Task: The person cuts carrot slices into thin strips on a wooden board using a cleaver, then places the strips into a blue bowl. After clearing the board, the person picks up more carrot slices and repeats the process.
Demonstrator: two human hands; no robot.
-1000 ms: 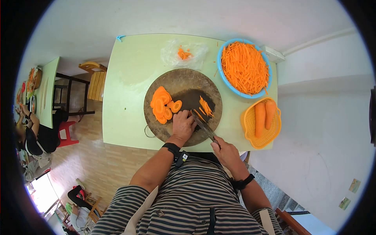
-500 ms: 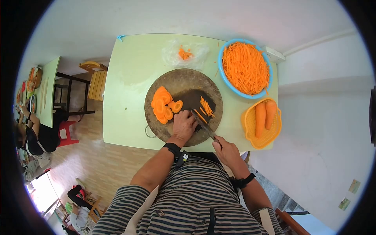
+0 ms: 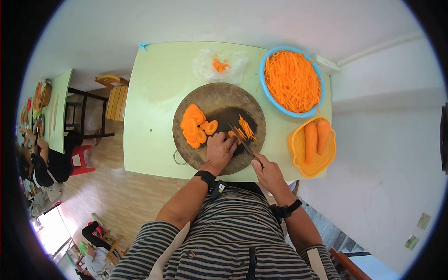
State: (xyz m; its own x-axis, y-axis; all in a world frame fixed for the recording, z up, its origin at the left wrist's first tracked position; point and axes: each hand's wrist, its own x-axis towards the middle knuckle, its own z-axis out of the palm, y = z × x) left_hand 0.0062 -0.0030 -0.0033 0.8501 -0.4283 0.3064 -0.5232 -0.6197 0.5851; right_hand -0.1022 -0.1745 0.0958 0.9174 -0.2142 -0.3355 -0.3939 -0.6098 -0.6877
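My right hand (image 3: 269, 172) is wrapped around the handle of a kitchen knife (image 3: 245, 144), whose blade points up and left over the round chopping board (image 3: 196, 161). Curled fingers of my left hand (image 3: 219, 150) press a carrot piece (image 3: 231, 134) onto the board, right beside the blade; most of that piece is hidden. Thin carrot shreds (image 3: 246, 128) lie just right of the knife. On the board's left side, overlapping carrot slices (image 3: 191, 125) form a pile close to my left fingertips.
At the back right, a blue basin (image 3: 262, 86) holds a heap of carrot shreds. Two whole carrots lie in a yellow basket (image 3: 298, 169) on the right. A clear plastic bag (image 3: 238, 65) with carrot bits sits behind the board. People (image 3: 44, 158) are at another table far left.
The knife has shifted slightly, its blade now tilted more upright beside the left fingers. My right hand has moved a little with it; the left hand stays almost in place.
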